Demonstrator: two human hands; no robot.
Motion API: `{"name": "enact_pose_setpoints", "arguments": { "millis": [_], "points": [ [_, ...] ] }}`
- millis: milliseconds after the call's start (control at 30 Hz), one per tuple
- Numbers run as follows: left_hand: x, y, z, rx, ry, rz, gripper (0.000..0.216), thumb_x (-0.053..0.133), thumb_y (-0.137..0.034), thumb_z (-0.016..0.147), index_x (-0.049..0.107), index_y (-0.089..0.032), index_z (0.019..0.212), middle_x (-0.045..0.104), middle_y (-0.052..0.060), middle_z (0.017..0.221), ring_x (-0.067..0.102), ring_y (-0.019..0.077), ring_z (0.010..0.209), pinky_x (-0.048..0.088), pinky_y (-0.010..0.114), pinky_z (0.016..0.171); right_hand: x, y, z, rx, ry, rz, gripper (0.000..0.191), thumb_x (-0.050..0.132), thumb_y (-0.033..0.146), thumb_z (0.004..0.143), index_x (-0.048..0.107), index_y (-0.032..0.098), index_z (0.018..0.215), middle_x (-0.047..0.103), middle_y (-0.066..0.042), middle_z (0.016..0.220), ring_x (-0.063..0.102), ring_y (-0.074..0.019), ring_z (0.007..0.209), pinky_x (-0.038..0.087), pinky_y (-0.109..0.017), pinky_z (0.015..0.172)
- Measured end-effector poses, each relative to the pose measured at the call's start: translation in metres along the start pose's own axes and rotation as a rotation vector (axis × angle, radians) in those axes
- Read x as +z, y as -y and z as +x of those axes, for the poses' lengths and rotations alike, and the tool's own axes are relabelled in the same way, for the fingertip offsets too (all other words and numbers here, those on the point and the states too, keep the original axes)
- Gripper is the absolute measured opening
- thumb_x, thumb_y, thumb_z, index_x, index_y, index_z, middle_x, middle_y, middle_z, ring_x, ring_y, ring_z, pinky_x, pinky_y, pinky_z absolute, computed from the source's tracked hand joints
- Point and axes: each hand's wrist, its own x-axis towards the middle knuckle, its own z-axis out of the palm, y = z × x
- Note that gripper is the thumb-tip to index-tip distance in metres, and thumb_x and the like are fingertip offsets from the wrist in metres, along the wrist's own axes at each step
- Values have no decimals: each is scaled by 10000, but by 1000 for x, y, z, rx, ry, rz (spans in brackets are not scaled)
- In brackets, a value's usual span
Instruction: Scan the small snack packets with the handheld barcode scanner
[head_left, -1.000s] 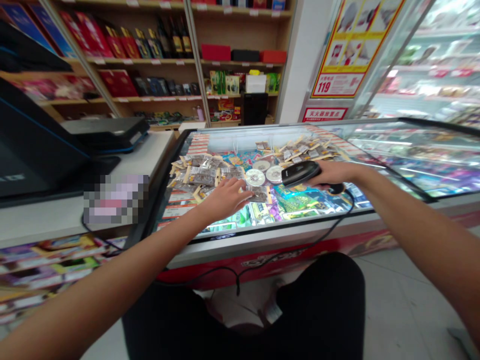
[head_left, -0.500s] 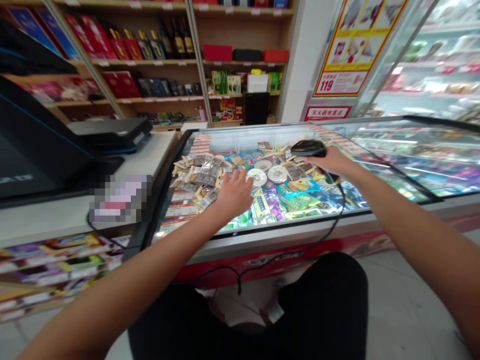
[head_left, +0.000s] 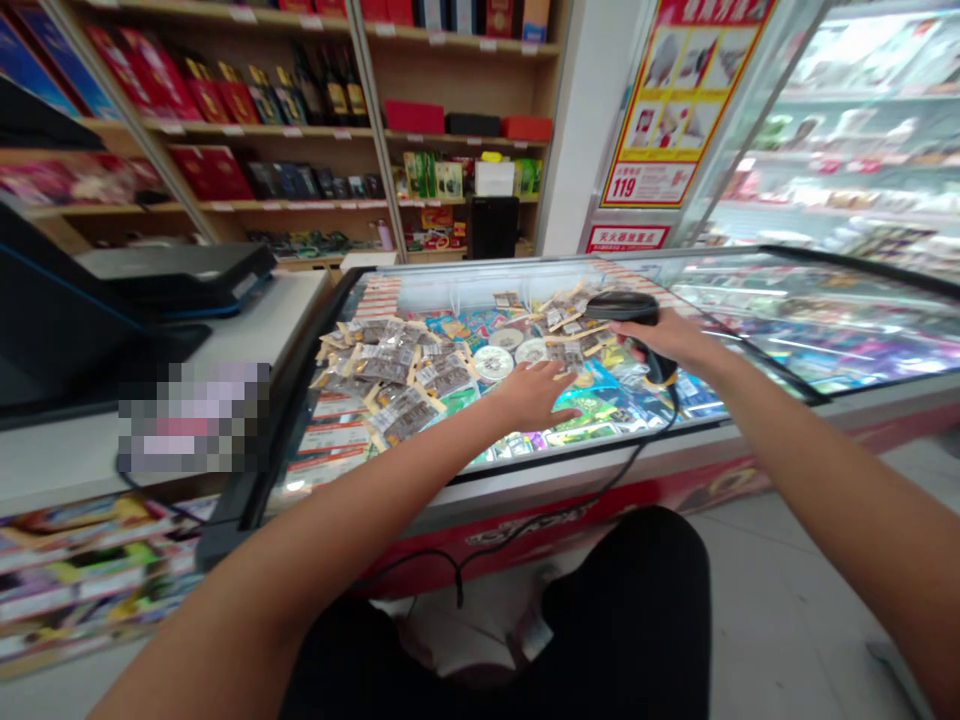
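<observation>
The scanner [head_left: 621, 304] is gripped in the right hand [head_left: 675, 338], long head crosswise, pointed left. The left hand [head_left: 534, 396] is spread.

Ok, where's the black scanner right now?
In the head view, the black scanner is right of centre, gripped in the right hand above the glass-topped case, beside the right-hand pile of packets.

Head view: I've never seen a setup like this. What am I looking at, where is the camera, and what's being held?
No robot here: these are a person's bare arms, seen from a camera worn on their head, looking forward and down. The right hand grips a black handheld scanner on a cord. The left hand, fingers spread, seems to hold nothing. It is over a glass-topped case, where small brown packets lie piled near round pale discs.
</observation>
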Motion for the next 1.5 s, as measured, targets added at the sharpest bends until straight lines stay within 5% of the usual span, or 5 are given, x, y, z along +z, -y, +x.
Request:
{"name": "enact_pose_setpoints", "arguments": {
  "millis": [267,600,700,1100,1500],
  "points": [
    [-1,43,-70,62,-6,59,674,401,-616,1036,436,-205,1569,459,169,1609,462,330,1457,356,495,1171,-5,7,-12,-147,485,-167,501,773,635,752,558,202,620,557,-14,522,488,-147,513,412,-304,549],
    [-16,7,-81,256,-100,-85,758,393,-650,1020,377,-154,1593,559,208,1470,534,330,1334,375,460,1145,5,24,-7,-202,387,-235,438,784,546,739,540,209,604,545,-22,516,480,-153,515,407,-317,553],
    [-14,6,-78,122,-116,-51,709,396,-639,1019,495,-124,1497,536,220,1502,501,370,1376,356,500,1162,-1,20,-9,-190,371,-212,440,788,547,754,541,209,616,541,-21,514,476,-150,507,401,-312,536],
    [-2,18,-87,113,-36,-60,711,386,-618,1033,464,-126,1541,425,199,1625,452,394,1420,367,535,1142,-4,11,-16,-122,659,-268,416,765,521,783,552,205,619,529,6,488,464,-127,464,378,-277,492],
    [0,17,-87,-46,-75,64,763,362,-663,1016,541,-83,1479,505,240,1537,506,389,1352,397,490,1088,-1,2,-3,-88,387,-231,397,811,484,749,587,189,607,566,-17,522,496,-138,494,406,-284,501]
  ]
}}
